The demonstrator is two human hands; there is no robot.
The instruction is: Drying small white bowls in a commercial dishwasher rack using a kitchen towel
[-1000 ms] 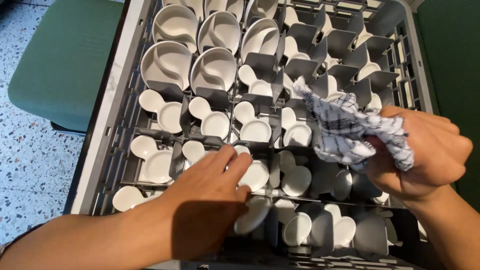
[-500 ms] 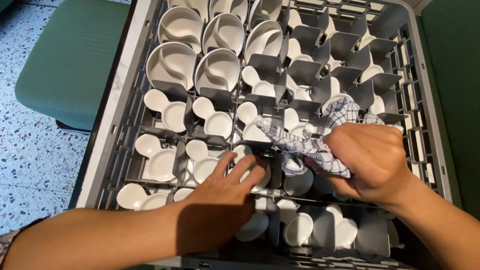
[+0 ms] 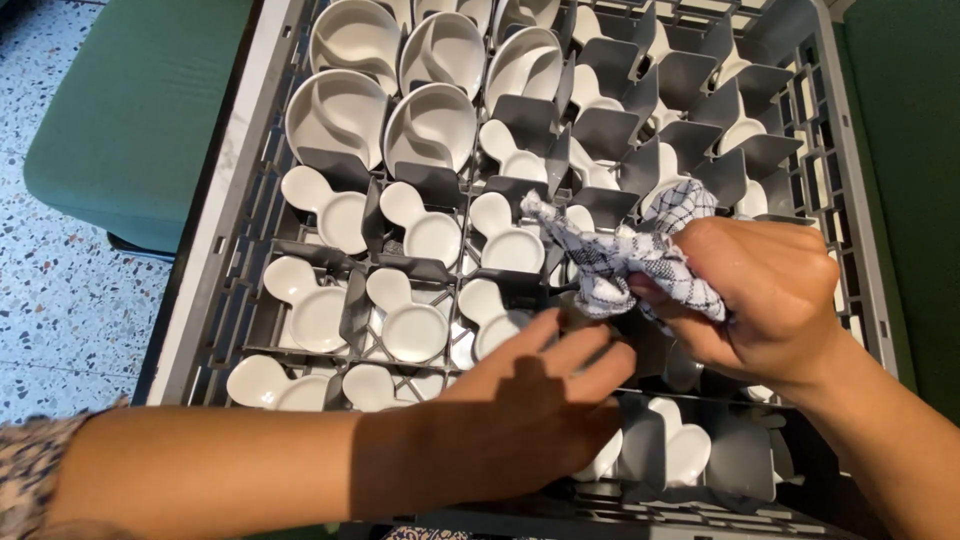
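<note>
Half a second ago the right hand sat lower and closer to the person, its bunched cloth pressed down among the dividers; now it has lifted a little and drawn toward the middle of the grey plastic compartmented dish rack, and the crumpled white-and-dark checked cotton cloth fans out beyond its fingertips, over the dividers. The left hand has barely shifted — it lies across the same near row as before, fingers now stretched a bit further toward the cloth. My reading is that the wiping stroke has moved on from one pocket to its neighbour.

The right hand is clenched around the cloth, thumb on top and the fingers curled under it, wrist angled in from the near right corner. The left hand is flat and relaxed, palm down, grasping nothing; its fingertips rest on a divider edge just below the cloth, nearly touching it. Just past those fingertips stand small white glossy gourd-shaped ceramic dishes in their pockets — and further off, larger white round two-part ceramic dishes lean upright.
</note>
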